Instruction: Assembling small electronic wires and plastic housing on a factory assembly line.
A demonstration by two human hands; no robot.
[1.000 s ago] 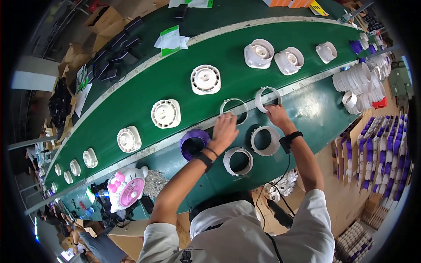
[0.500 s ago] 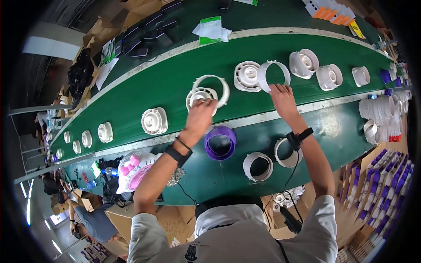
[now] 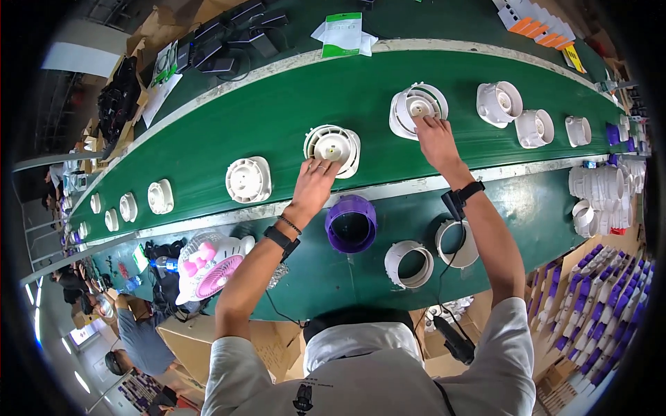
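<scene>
My left hand [image 3: 317, 182] grips the near rim of a white plastic ring [image 3: 353, 148]. That ring lies over a white round slotted housing [image 3: 331, 144] on the green conveyor belt. Farther right, my right hand [image 3: 436, 140] has its fingers closed on the near edge of another white ring [image 3: 440, 99], which sits over a second white housing [image 3: 419, 107]. Whether either ring is fully seated cannot be made out, since my fingers cover the near edges. A purple ring [image 3: 330, 229] and two white rings, one [image 3: 392, 263] left of the other [image 3: 472, 251], stand on the near green table.
Bare white housings [image 3: 248, 179] line the belt to the left; ringed ones [image 3: 499, 104] stand to the right. White rings [image 3: 603, 177] are stacked at the table's right end. A pink-and-white fan [image 3: 208, 267] stands near left, and a cable hangs by my right forearm.
Both rings, held above and to the right of their housings before, are now over them. My right hand has shifted slightly left, and the housings on the belt appear displaced in view.
</scene>
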